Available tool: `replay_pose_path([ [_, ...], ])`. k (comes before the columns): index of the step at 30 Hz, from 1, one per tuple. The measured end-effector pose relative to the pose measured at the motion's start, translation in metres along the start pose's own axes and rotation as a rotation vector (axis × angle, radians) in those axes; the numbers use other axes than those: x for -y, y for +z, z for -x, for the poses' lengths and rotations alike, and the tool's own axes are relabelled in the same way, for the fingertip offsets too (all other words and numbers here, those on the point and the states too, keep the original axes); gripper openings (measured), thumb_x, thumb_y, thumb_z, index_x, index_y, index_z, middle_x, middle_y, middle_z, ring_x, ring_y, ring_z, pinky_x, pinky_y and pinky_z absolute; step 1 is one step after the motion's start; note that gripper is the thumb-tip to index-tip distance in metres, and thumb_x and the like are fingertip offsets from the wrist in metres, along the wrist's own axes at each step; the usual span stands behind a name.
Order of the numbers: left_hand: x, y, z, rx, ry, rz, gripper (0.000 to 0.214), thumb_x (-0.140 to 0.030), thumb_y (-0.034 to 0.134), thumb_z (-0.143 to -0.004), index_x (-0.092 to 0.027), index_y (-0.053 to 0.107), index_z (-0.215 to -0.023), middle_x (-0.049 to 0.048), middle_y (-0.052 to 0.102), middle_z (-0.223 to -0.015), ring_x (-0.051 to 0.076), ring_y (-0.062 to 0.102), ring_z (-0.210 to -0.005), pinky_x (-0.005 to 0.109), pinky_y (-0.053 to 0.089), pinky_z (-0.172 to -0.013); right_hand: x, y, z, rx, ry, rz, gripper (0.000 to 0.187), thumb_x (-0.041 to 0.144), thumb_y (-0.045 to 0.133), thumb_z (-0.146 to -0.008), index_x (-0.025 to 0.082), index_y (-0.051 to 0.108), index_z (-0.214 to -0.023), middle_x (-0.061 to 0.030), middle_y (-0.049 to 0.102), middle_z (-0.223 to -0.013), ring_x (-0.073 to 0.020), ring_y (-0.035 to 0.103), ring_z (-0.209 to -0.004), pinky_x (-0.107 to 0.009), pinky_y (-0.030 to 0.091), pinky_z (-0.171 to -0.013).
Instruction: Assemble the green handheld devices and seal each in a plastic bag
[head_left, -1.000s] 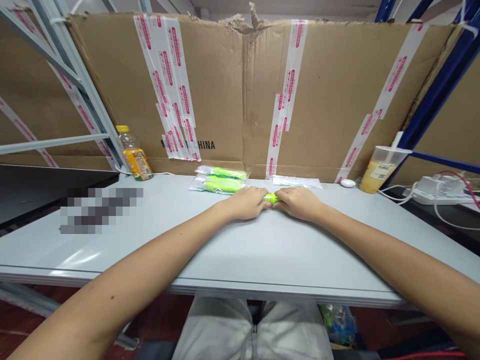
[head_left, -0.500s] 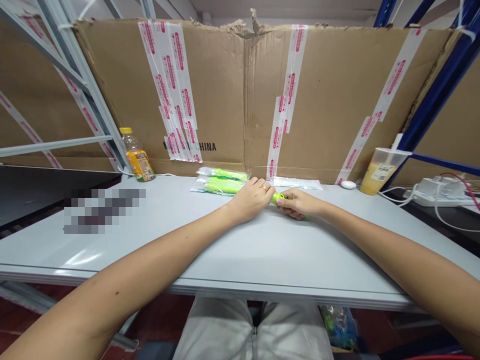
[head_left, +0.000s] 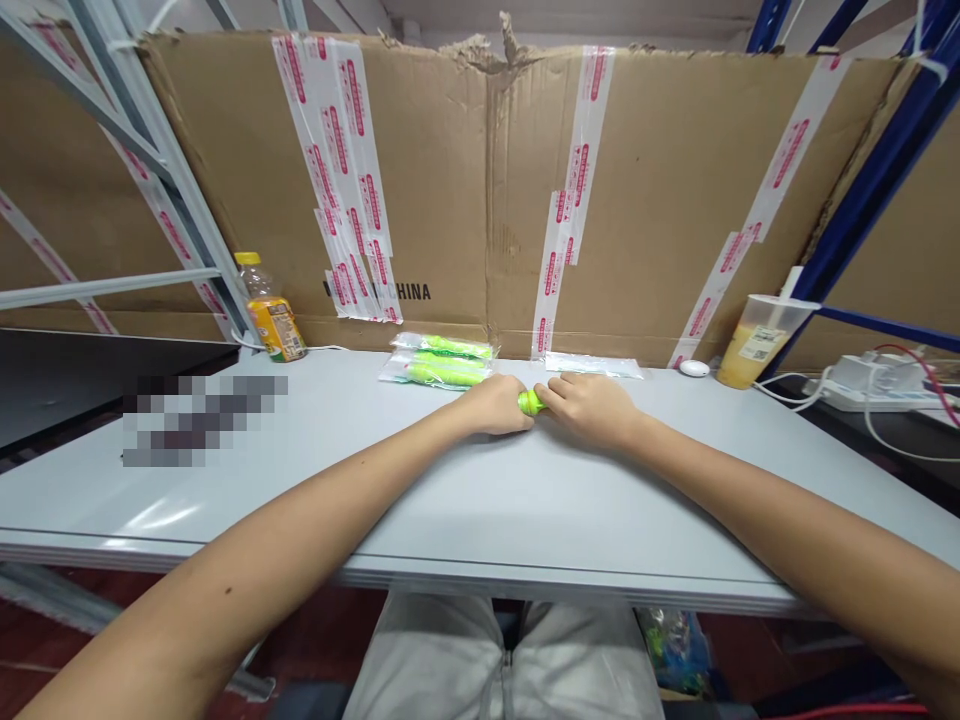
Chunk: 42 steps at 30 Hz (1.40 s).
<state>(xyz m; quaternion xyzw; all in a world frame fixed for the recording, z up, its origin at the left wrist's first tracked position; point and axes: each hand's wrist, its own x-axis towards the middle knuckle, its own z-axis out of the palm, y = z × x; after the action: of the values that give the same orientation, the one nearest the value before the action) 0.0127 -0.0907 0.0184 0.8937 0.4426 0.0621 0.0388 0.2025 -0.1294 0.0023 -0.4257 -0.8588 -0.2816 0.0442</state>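
Between my two hands, a small bright lime-green object shows just above the table; most of it is covered by fingers, and I cannot make out its kind. My left hand is closed round its left end, the knuckles turned up. From the other side my right hand grips it with bent fingers. Just behind my left hand lie clear plastic packets with lime-green contents. A flat clear packet lies behind my right hand, against the cardboard.
A tall cardboard sheet with tape strips backs the grey table. An orange-labelled bottle stands at the back left. At the right are a lidded drink cup, a small white round object and a power strip with cables.
My left hand has turned and drawn slightly nearer, fingers now curled round the green object. My right hand has rolled over, back upward, and the object has shifted slightly left.
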Motion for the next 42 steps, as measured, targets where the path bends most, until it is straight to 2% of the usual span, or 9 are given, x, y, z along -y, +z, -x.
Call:
replay_pose_path([
  [2, -0.002, -0.001, 0.001, 0.017, -0.031, -0.004, 0.02, -0.037, 0.063, -0.073, -0.019, 0.067, -0.079, 0.0084, 0.072, -0.078, 0.024, 0.066, -0.068, 0.03, 0.041, -0.054, 0.001, 0.0, 0.001, 0.032, 0.001, -0.025, 0.032, 0.028, 0.035, -0.104, 0.012, 0.061, -0.114, -0.0138, 0.069, -0.091, -0.0215, 0.057, -0.076, -0.032, 0.023, -0.058],
  [6, -0.006, 0.001, 0.002, -0.209, 0.021, -0.23, 0.025, -0.037, 0.058, -0.08, -0.017, 0.069, -0.088, 0.0151, 0.073, -0.085, 0.031, 0.069, -0.078, 0.035, 0.045, -0.062, -0.001, -0.004, 0.003, 0.044, 0.086, -0.177, 0.034, 0.041, 0.04, -0.102, 0.015, 0.061, -0.105, -0.0117, 0.068, -0.09, -0.0184, 0.053, -0.066, -0.031, 0.021, -0.056],
  [13, -0.002, 0.003, -0.001, -0.376, 0.259, -0.442, 0.023, -0.016, 0.044, -0.088, -0.011, 0.065, -0.097, 0.0174, 0.069, -0.081, 0.03, 0.068, -0.079, 0.036, 0.043, -0.064, -0.011, -0.009, 0.0, 0.087, 0.154, -0.89, 0.043, 0.051, 0.047, -0.096, 0.02, 0.045, -0.067, 0.0018, 0.048, -0.061, -0.0115, 0.039, -0.056, -0.026, 0.028, -0.056],
  [16, -0.002, 0.001, -0.003, -0.372, 0.263, -0.423, 0.022, -0.018, 0.047, -0.087, -0.013, 0.064, -0.099, 0.0163, 0.07, -0.083, 0.029, 0.068, -0.08, 0.035, 0.044, -0.065, -0.01, -0.008, 0.0, 0.056, 0.187, -0.768, 0.04, 0.048, 0.046, -0.097, 0.018, 0.05, -0.071, -0.0006, 0.054, -0.065, -0.0124, 0.042, -0.059, -0.027, 0.027, -0.057],
  [19, -0.002, -0.003, -0.003, -0.267, 0.148, -0.247, 0.019, -0.029, 0.056, -0.082, -0.016, 0.065, -0.092, 0.013, 0.071, -0.084, 0.027, 0.068, -0.077, 0.033, 0.044, -0.062, -0.008, -0.008, 0.001, 0.007, 0.161, -0.363, 0.034, 0.044, 0.044, -0.1, 0.016, 0.061, -0.091, -0.0087, 0.065, -0.082, -0.0164, 0.049, -0.065, -0.03, 0.023, -0.058],
  [24, -0.002, -0.007, -0.001, 0.213, -0.017, 0.121, 0.016, -0.035, 0.063, -0.074, -0.018, 0.063, -0.072, 0.0059, 0.071, -0.073, 0.019, 0.064, -0.061, 0.028, 0.041, -0.053, -0.004, -0.01, 0.001, 0.044, -0.011, -0.061, 0.036, 0.037, 0.035, -0.104, 0.014, 0.063, -0.11, -0.0138, 0.069, -0.091, -0.0212, 0.057, -0.075, -0.032, 0.022, -0.058],
  [31, -0.009, -0.001, 0.003, -0.274, 0.08, -0.325, 0.023, -0.032, 0.055, -0.084, -0.015, 0.067, -0.093, 0.0166, 0.073, -0.086, 0.031, 0.07, -0.083, 0.036, 0.045, -0.066, -0.009, -0.009, 0.004, 0.034, 0.124, -0.375, 0.037, 0.049, 0.042, -0.1, 0.018, 0.06, -0.09, -0.0069, 0.066, -0.081, -0.0161, 0.05, -0.063, -0.03, 0.023, -0.057],
  [36, -0.007, -0.001, 0.001, -0.346, 0.188, -0.421, 0.023, -0.021, 0.047, -0.089, -0.012, 0.063, -0.102, 0.0167, 0.071, -0.086, 0.031, 0.07, -0.084, 0.036, 0.043, -0.065, -0.012, -0.011, 0.003, 0.052, 0.166, -0.694, 0.041, 0.05, 0.047, -0.097, 0.02, 0.05, -0.07, 0.0002, 0.053, -0.062, -0.0128, 0.041, -0.057, -0.027, 0.027, -0.057],
  [42, 0.001, 0.004, -0.004, -0.331, 0.222, -0.382, 0.029, -0.039, 0.057, -0.089, -0.017, 0.057, -0.11, 0.0111, 0.073, -0.09, 0.029, 0.069, -0.083, 0.033, 0.04, -0.062, -0.028, -0.001, 0.0, 0.018, 0.147, -0.784, 0.041, 0.053, 0.048, -0.095, 0.017, 0.065, -0.088, -0.0057, 0.067, -0.081, -0.0171, 0.054, -0.07, -0.028, 0.037, -0.065],
])
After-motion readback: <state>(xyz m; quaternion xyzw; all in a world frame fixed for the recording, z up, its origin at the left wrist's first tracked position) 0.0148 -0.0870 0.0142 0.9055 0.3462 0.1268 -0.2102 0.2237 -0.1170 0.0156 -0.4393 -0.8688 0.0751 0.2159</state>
